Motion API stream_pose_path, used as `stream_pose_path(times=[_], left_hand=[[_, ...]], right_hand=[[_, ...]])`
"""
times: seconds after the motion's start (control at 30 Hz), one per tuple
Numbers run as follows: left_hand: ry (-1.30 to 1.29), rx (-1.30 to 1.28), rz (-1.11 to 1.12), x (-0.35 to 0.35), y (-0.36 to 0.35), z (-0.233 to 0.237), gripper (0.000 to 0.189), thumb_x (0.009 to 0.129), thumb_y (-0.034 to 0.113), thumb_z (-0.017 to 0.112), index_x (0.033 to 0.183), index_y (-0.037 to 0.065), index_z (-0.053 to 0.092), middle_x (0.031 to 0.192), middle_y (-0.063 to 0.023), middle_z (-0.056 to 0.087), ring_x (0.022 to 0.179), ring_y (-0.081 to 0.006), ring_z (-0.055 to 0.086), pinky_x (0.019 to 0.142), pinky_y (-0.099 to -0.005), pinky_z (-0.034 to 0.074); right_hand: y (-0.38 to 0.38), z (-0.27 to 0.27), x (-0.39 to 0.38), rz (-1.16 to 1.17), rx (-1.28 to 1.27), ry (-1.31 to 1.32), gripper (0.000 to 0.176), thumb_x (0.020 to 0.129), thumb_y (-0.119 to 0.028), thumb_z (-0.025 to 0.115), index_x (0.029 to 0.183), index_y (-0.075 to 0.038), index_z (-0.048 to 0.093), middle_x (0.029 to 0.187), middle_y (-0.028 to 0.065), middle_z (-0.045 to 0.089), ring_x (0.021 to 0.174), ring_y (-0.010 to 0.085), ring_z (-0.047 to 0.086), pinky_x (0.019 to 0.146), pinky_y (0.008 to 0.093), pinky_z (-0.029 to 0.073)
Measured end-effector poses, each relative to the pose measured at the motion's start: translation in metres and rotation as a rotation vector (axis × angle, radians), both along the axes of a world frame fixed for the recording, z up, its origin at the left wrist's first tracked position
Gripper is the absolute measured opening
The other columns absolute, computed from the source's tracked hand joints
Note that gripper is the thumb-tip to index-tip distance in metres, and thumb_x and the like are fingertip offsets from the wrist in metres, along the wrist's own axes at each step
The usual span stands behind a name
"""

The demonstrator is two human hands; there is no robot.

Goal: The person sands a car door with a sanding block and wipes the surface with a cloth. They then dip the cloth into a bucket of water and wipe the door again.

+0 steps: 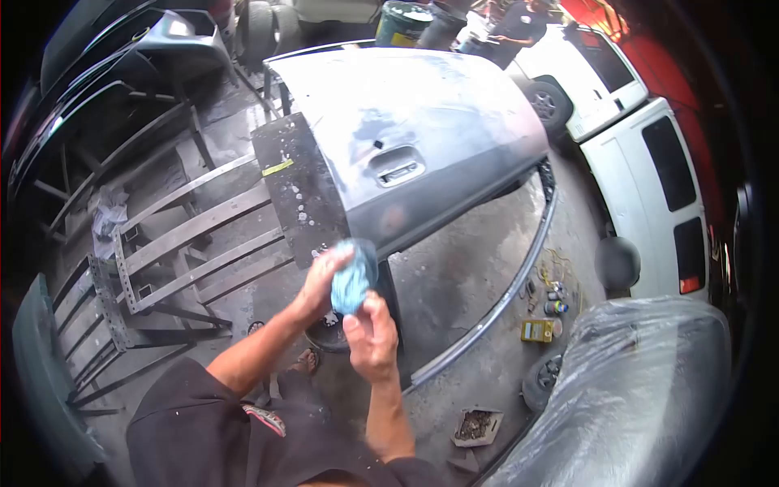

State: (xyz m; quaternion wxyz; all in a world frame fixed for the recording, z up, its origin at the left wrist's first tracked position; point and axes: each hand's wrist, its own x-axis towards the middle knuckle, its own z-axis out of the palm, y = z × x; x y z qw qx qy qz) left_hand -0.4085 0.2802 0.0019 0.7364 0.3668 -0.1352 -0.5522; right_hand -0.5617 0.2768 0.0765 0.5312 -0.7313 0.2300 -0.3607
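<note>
A crumpled light blue cloth point(351, 284) is bunched between my two hands in front of my chest. My left hand point(319, 286) grips it from the left side. From below, my right hand point(374, 337) pinches its lower end between thumb and fingers. Just beyond lies a car door point(438, 122), outer side up, its panel patchy white and grey with a recessed door handle point(399, 167). The door's window frame point(495, 312) curves toward me on the right. Part of the door's near edge is hidden behind the cloth.
The door rests on a metal rack point(195, 235) with a dark board point(296, 174). At right stand a white vehicle point(641, 178) and a plastic-covered shape point(625, 390). A yellow tin point(537, 330) and a scrap-filled box point(476, 426) sit on the floor. A person point(523, 24) stands far back.
</note>
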Motion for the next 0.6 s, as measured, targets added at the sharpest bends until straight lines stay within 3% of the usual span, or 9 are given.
stream_pose_path(times=[0.1, 0.23, 0.3, 0.37, 0.43, 0.47, 0.5, 0.57, 0.6], left_hand=[[-0.183, -0.105, 0.191, 0.033, -0.047, 0.081, 0.030, 0.102, 0.028, 0.065, 0.119, 0.003, 0.066, 0.098, -0.0029, 0.071, 0.082, -0.0094, 0.067, 0.070, -0.0251, 0.055], [-0.562, -0.154, 0.380, 0.066, -0.109, 0.113, 0.028, 0.097, 0.018, 0.077, 0.118, 0.003, 0.067, 0.098, -0.0019, 0.072, 0.083, -0.0074, 0.065, 0.071, -0.0266, 0.055], [-1.037, -0.136, 0.424, 0.085, -0.140, 0.092, 0.026, 0.095, 0.016, 0.076, 0.115, 0.002, 0.066, 0.096, -0.0032, 0.071, 0.084, -0.0088, 0.065, 0.071, -0.0286, 0.055], [-1.575, -0.026, 0.416, 0.101, -0.165, 0.065, 0.037, 0.088, 0.014, 0.076, 0.118, -0.002, 0.062, 0.106, -0.0178, 0.066, 0.096, -0.0303, 0.069, 0.081, -0.0442, 0.055], [-1.745, 0.205, 0.048, 0.111, -0.191, 0.022, 0.055, 0.083, 0.024, 0.080, 0.124, -0.006, 0.058, 0.123, -0.0260, 0.061, 0.122, -0.0435, 0.059, 0.100, -0.0560, 0.048], [-1.923, 0.218, 0.095, 0.114, -0.200, -0.018, 0.070, 0.083, 0.037, 0.080, 0.128, -0.010, 0.056, 0.141, -0.0313, 0.051, 0.139, -0.0499, 0.042, 0.115, -0.0644, 0.033], [-1.897, 0.170, 0.091, 0.120, -0.202, -0.023, 0.073, 0.085, 0.045, 0.077, 0.133, -0.006, 0.056, 0.156, -0.0319, 0.038, 0.147, -0.0529, 0.030, 0.119, -0.0697, 0.022], [-1.894, 0.063, 0.057, 0.129, -0.208, -0.019, 0.069, 0.089, 0.050, 0.072, 0.133, -0.002, 0.058, 0.159, -0.0291, 0.037, 0.149, -0.0525, 0.029, 0.121, -0.0696, 0.021], [-1.901, 0.025, -0.031, 0.139, -0.211, -0.025, 0.065, 0.091, 0.049, 0.070, 0.133, 0.000, 0.059, 0.159, -0.0272, 0.038, 0.150, -0.0515, 0.029, 0.121, -0.0691, 0.021]], right_hand=[[-0.031, 0.038, 0.015, -0.044, -0.176, -0.050, 0.033, 0.105, -0.022, 0.061, 0.123, 0.006, 0.058, 0.118, 0.0188, 0.065, 0.108, 0.0247, 0.066, 0.096, 0.0352, 0.052], [-0.095, 0.016, 0.038, -0.260, 0.083, -0.188, 0.057, 0.113, -0.048, 0.038, 0.126, 0.004, 0.059, 0.123, 0.0125, 0.065, 0.116, 0.0213, 0.064, 0.103, 0.0395, 0.053], [-0.146, -0.032, 0.052, -0.412, 0.084, -0.077, 0.059, 0.113, -0.048, 0.039, 0.127, 0.004, 0.061, 0.125, 0.0157, 0.065, 0.115, 0.0245, 0.064, 0.102, 0.0394, 0.052], [-0.193, -0.096, 0.068, -0.539, 0.043, 0.019, 0.057, 0.113, -0.044, 0.040, 0.126, 0.008, 0.061, 0.127, 0.0242, 0.064, 0.116, 0.0337, 0.064, 0.101, 0.0435, 0.051], [-0.212, -0.115, 0.080, -0.689, -0.255, 0.365, 0.058, 0.112, -0.043, 0.043, 0.135, 0.008, 0.058, 0.130, 0.0313, 0.060, 0.124, 0.0420, 0.058, 0.106, 0.0472, 0.047], [-0.231, -0.146, 0.081, -0.699, -0.286, 0.404, 0.061, 0.111, -0.044, 0.045, 0.143, 0.006, 0.054, 0.137, 0.0338, 0.054, 0.130, 0.0452, 0.051, 0.110, 0.0512, 0.043], [-0.247, -0.175, 0.084, -0.754, -0.262, 0.390, 0.061, 0.110, -0.043, 0.047, 0.147, 0.005, 0.051, 0.144, 0.0347, 0.047, 0.131, 0.0474, 0.049, 0.112, 0.0525, 0.041], [-0.286, -0.240, 0.076, -0.811, -0.589, 0.572, 0.060, 0.110, -0.043, 0.047, 0.150, 0.001, 0.049, 0.148, 0.0344, 0.043, 0.132, 0.0483, 0.048, 0.112, 0.0535, 0.041], [-0.274, -0.222, 0.087, -0.886, -0.490, 0.661, 0.059, 0.110, -0.043, 0.047, 0.152, -0.002, 0.049, 0.149, 0.0345, 0.042, 0.133, 0.0483, 0.047, 0.112, 0.0532, 0.040]])
